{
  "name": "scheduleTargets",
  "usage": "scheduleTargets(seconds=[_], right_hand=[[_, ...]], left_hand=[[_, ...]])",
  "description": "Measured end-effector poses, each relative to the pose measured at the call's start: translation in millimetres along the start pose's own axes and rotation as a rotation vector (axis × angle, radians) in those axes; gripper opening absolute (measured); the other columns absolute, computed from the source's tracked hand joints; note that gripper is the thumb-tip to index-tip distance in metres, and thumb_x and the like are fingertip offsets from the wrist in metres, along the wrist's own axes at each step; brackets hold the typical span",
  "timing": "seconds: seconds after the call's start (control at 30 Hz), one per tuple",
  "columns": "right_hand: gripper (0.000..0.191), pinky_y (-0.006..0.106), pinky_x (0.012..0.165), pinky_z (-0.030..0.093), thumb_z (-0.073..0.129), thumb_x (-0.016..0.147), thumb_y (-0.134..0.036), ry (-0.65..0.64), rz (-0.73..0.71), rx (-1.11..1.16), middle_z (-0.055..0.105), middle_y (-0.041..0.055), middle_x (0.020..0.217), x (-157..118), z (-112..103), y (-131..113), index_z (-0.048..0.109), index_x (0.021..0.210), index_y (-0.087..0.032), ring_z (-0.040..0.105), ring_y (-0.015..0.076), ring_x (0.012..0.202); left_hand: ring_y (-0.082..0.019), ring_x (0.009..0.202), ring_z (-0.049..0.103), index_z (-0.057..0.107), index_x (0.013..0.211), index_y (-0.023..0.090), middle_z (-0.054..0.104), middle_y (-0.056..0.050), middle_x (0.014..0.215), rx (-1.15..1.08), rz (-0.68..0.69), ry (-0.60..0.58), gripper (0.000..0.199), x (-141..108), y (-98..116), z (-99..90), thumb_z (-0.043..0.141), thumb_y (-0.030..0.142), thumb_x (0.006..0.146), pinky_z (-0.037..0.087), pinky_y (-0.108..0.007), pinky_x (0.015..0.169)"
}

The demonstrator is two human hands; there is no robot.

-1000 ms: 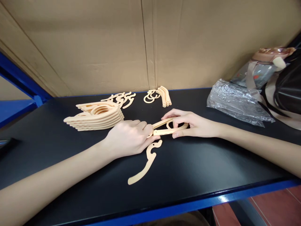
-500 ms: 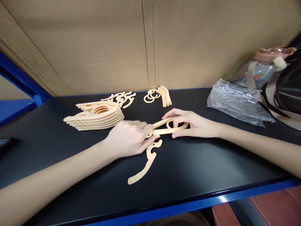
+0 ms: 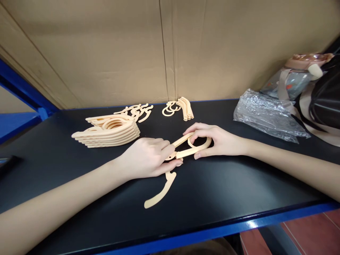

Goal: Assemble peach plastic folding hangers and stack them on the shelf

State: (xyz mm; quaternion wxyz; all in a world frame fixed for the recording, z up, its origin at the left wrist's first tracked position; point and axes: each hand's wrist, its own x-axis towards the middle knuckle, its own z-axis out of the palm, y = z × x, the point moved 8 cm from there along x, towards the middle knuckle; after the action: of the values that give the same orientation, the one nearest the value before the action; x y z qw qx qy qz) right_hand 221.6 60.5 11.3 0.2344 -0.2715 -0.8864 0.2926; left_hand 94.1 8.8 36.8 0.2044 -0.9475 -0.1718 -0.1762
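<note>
Between my hands is a cream plastic folding clothes hanger [image 3: 186, 152], its two arms folded close and a ring-like curved part near the right end. My right hand [image 3: 212, 140] is closed around that right end, thumb on the near side and fingers on the far side. At the left end, my left hand [image 3: 152, 157] pinches the flat hinge piece [image 3: 171, 156], which has a small hole and is mostly covered by fingers. A loose curved hanger piece [image 3: 162, 194] lies on the table just below, its upper end hidden under my left thumb.
A stack of folded hangers [image 3: 108, 132] stands on the black table [image 3: 212, 198] to the left. Behind lie loose hooked pieces [image 3: 138, 110], hook rings [image 3: 170, 109] and curved arms [image 3: 186, 109]. Clear plastic bags [image 3: 265, 115], a bottle [image 3: 300, 79] and a black bag [image 3: 326, 99] sit right.
My left hand has shifted slightly down and right with the hinge piece, now covering the loose piece's upper end. The hanger's near arm has swung a little lower at its left end.
</note>
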Motion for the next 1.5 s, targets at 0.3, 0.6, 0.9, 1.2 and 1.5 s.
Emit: scheduleTargets(seconds=[0.3,0.6,0.9,1.2,1.5], right_hand=[[0.027,0.037,0.091,0.048,0.055,0.091,-0.042,0.185,0.066,0.032,0.060,0.0061,0.113,-0.4,-16.1,4.6,0.070,0.101,-0.022,0.058,0.0197,0.104],[0.033,0.033,0.085,0.046,0.048,0.094,-0.047,0.419,0.177,0.005,0.060,0.0035,0.102,-9.1,-33.4,15.0,0.072,0.103,-0.026,0.057,0.0173,0.093],[0.033,0.033,0.085,0.042,0.044,0.096,-0.039,0.588,0.258,-0.060,0.063,0.0009,0.095,-16.0,-46.1,25.4,0.066,0.116,-0.025,0.056,0.0150,0.085],[0.036,0.032,0.080,0.044,0.045,0.095,-0.043,0.525,0.231,0.011,0.064,0.0028,0.100,-13.1,-39.4,23.5,0.063,0.119,-0.023,0.058,0.0159,0.086],[0.035,0.032,0.077,0.047,0.047,0.094,-0.044,0.493,0.211,0.019,0.066,0.0039,0.101,-10.6,-37.2,24.8,0.063,0.117,-0.023,0.060,0.0169,0.087]], left_hand=[[-0.013,0.054,0.046,0.053,0.076,0.016,0.052,0.000,0.062,-0.176,-0.044,0.004,0.018,0.1,-3.7,-3.0,0.040,0.013,0.087,0.034,-0.025,0.048],[-0.032,0.122,0.041,0.058,0.097,0.012,0.056,-0.016,0.120,-0.193,-0.079,-0.003,0.022,0.9,-11.0,1.5,0.040,0.004,0.086,0.037,-0.048,0.100],[-0.022,0.119,0.049,0.058,0.096,0.016,0.044,-0.011,0.136,-0.458,-0.317,-0.099,0.027,-8.4,-29.7,22.2,0.033,0.005,0.092,0.045,-0.038,0.097],[-0.020,0.097,0.060,0.053,0.074,0.016,0.059,-0.010,0.118,-0.550,-0.356,-0.017,0.018,-5.8,-30.1,11.0,0.053,0.026,0.089,0.050,-0.033,0.088],[-0.017,0.095,0.060,0.048,0.107,0.020,0.055,-0.008,0.123,-0.514,-0.342,-0.035,0.022,-6.1,-28.6,13.8,0.057,0.027,0.089,0.051,-0.030,0.081]])
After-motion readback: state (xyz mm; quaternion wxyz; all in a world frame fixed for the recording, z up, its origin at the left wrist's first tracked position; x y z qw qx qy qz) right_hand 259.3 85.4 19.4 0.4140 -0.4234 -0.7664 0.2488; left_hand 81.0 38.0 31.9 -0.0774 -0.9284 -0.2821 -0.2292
